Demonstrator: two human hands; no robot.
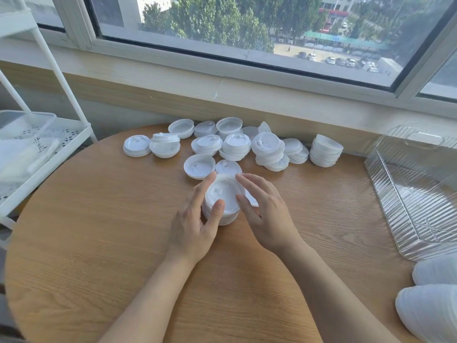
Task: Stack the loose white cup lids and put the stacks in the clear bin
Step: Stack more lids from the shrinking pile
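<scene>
the left hand [195, 226] and the right hand [264, 214] are flanking a short stack of white lids [223, 199] near the middle of the round table [99, 243], fingers fairly straight and spread, the left thumb resting on the stack's near rim, neither hand truly gripping. more loose lids [235, 144] are lying in a scatter on the far side, and the clear bin [415, 201] is sitting empty well to the right. to do this well, both palms should be squaring the rims evenly before lifting, since a crooked stack is likely to slip apart.
</scene>
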